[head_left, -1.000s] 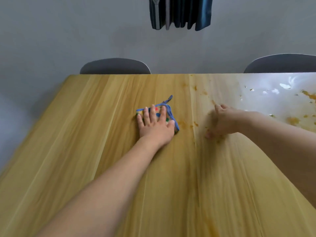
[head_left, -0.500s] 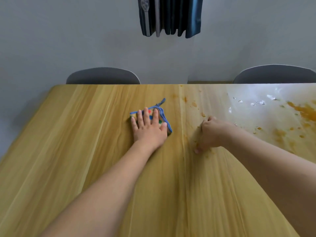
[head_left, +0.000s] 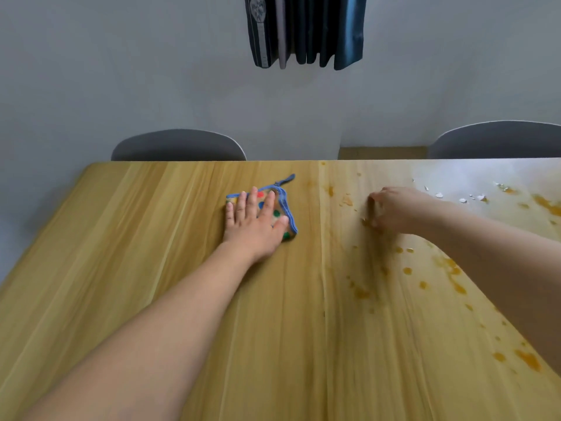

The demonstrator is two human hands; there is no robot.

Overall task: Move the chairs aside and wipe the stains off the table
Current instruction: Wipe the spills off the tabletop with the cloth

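My left hand lies flat with straight fingers on a folded cloth, blue-edged with coloured dots, pressing it onto the wooden table. My right hand rests on the table to the right of the cloth, fingers curled under, among orange stains. I cannot see anything in it. More orange stains and white crumbs lie at the far right. Two grey chairs, one left and one right, stand against the table's far edge.
A grey wall rises behind the table. Dark blue fabric hangs from above at the top centre. The table's left edge runs diagonally at the lower left.
The view tilted, showing more wall. My right hand shifted slightly over the stained patch. My left hand stays flat on the cloth.
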